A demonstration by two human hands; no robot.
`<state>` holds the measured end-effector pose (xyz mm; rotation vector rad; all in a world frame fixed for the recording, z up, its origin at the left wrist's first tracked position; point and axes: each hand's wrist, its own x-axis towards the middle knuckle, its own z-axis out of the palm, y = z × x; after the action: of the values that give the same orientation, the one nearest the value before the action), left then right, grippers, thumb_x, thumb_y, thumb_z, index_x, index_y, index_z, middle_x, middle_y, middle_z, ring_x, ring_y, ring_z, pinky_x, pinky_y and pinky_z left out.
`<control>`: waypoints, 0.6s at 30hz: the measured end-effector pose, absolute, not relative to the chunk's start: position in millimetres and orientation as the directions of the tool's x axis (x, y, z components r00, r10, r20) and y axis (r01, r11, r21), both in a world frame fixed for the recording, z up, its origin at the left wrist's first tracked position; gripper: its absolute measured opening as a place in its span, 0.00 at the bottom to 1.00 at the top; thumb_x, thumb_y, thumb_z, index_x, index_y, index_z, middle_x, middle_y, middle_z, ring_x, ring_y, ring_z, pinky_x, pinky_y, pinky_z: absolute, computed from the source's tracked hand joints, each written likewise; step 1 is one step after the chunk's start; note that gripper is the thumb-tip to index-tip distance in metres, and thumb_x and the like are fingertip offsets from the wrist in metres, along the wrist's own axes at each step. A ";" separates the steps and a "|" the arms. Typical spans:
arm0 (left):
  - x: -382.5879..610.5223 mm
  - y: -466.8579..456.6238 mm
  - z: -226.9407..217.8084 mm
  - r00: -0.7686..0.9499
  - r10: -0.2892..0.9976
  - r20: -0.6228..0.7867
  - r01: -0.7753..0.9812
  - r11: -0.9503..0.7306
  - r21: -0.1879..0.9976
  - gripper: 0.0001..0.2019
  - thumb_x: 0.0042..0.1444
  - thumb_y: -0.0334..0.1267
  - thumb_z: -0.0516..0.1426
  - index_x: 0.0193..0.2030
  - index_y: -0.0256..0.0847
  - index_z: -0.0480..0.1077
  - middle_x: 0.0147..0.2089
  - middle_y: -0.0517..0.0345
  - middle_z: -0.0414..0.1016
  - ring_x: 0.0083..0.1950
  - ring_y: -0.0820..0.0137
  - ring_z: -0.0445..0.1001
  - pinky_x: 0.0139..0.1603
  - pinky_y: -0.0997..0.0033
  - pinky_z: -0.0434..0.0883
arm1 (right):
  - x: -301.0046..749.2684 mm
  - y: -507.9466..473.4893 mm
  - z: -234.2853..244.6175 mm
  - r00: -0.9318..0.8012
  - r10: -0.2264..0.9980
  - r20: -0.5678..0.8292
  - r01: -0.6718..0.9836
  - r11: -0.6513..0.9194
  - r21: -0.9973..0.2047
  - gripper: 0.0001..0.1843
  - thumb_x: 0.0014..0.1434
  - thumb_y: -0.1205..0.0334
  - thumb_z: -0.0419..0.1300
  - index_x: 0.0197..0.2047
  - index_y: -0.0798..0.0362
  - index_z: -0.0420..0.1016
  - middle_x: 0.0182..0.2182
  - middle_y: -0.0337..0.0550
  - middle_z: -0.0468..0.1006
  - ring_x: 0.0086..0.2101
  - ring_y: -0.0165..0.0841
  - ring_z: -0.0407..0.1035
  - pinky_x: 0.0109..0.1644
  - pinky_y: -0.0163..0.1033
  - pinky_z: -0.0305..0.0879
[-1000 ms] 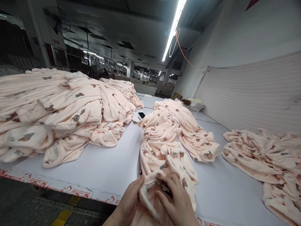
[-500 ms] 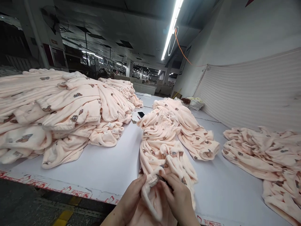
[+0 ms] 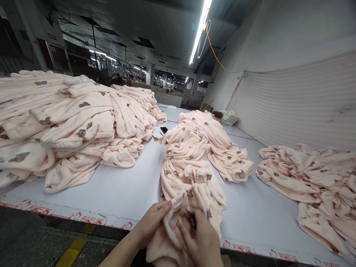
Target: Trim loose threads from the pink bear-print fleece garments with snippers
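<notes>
Evidently the left hand [image 3: 155, 222] pinches the rolled edge of the pink garment [image 3: 160, 250], bunched at the near side of the desk [image 3: 116, 200]. The right hand [image 3: 201, 235] curls narrowly around a dark tool [image 3: 192, 221], mostly hidden, close by that edge. To handle this well, I would have the left hand hold the edge gently stretched, so the plush does not fold over the working spot; the right hand should make small movements, the tool's tip turned away from the left thumb and the fabric face.

Left of the garment and lower, a yellow stripe [image 3: 71, 254] marks the dark floor [image 3: 30, 241]. Around the garment, the desk's pale, smooth covering carries red print along its near edge. Patterned cloth forms a large heap [image 3: 83, 115] to the garment's left, a smaller heap [image 3: 303, 174] to its right, and a middle heap [image 3: 183, 148] directly beyond it. Farther past it lies a phone [image 3: 164, 130]; far to its right hangs a striped sheet [image 3: 300, 107]. High beyond it, a strip light [image 3: 200, 31] glows in a dim hall.
</notes>
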<state>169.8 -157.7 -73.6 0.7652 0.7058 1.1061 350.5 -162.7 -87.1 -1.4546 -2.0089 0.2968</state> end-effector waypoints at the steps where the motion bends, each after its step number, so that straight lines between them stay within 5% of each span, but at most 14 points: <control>1: 167.6 -158.9 -75.2 0.292 0.950 -0.112 -0.529 0.258 0.809 0.16 0.56 0.46 0.59 0.42 0.35 0.77 0.39 0.50 0.81 0.44 0.58 0.76 0.48 0.62 0.69 | 347.8 -166.1 -94.7 -0.207 0.912 0.355 0.787 0.371 -0.493 0.12 0.56 0.57 0.58 0.44 0.50 0.70 0.37 0.46 0.79 0.37 0.43 0.74 0.40 0.43 0.67; 4: 160.2 -164.6 -81.9 0.284 0.953 -0.104 -0.620 0.265 0.738 0.13 0.59 0.41 0.57 0.46 0.36 0.75 0.42 0.48 0.80 0.48 0.60 0.75 0.51 0.63 0.68 | 344.8 -169.7 -108.5 -0.189 0.937 0.295 0.812 0.318 -0.489 0.12 0.53 0.66 0.55 0.42 0.50 0.71 0.37 0.47 0.79 0.38 0.44 0.74 0.40 0.44 0.67; 8: 154.6 -175.9 -93.6 0.278 0.951 -0.134 -0.682 0.293 0.670 0.11 0.60 0.34 0.56 0.48 0.38 0.73 0.45 0.48 0.79 0.48 0.62 0.75 0.53 0.62 0.69 | 350.1 -170.6 -108.2 -0.191 0.962 0.197 0.693 0.274 -0.666 0.06 0.54 0.66 0.52 0.34 0.49 0.69 0.30 0.40 0.77 0.32 0.37 0.72 0.35 0.39 0.66; 13: 156.2 -182.7 -103.0 0.191 0.971 -0.143 -0.746 0.238 0.622 0.08 0.58 0.30 0.58 0.44 0.39 0.73 0.43 0.51 0.79 0.46 0.64 0.76 0.51 0.62 0.71 | 354.8 -189.9 -118.7 -0.287 0.940 0.183 0.508 0.312 -0.803 0.10 0.52 0.66 0.53 0.38 0.50 0.72 0.33 0.40 0.78 0.34 0.35 0.73 0.38 0.36 0.66; 16: 158.8 -177.0 -101.8 0.188 0.973 -0.134 -0.722 0.229 0.653 0.09 0.58 0.32 0.57 0.46 0.39 0.72 0.44 0.50 0.78 0.47 0.63 0.76 0.51 0.62 0.71 | 353.4 -206.6 -133.2 -0.289 0.934 0.209 0.556 0.342 -0.758 0.07 0.54 0.63 0.54 0.36 0.50 0.72 0.29 0.41 0.77 0.30 0.35 0.72 0.33 0.35 0.66; 18: 162.5 -169.4 -98.1 0.198 0.972 -0.124 -0.696 0.229 0.681 0.11 0.58 0.33 0.57 0.48 0.38 0.71 0.45 0.49 0.77 0.47 0.62 0.75 0.51 0.60 0.70 | 347.6 -214.8 -140.5 -0.298 0.903 0.309 0.651 0.429 -0.626 0.08 0.51 0.64 0.56 0.36 0.49 0.72 0.30 0.41 0.77 0.29 0.36 0.71 0.37 0.39 0.67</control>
<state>162.5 -169.4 -98.1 0.5468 0.6110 1.2519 347.6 -214.8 -140.5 -1.3053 -2.0524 0.5141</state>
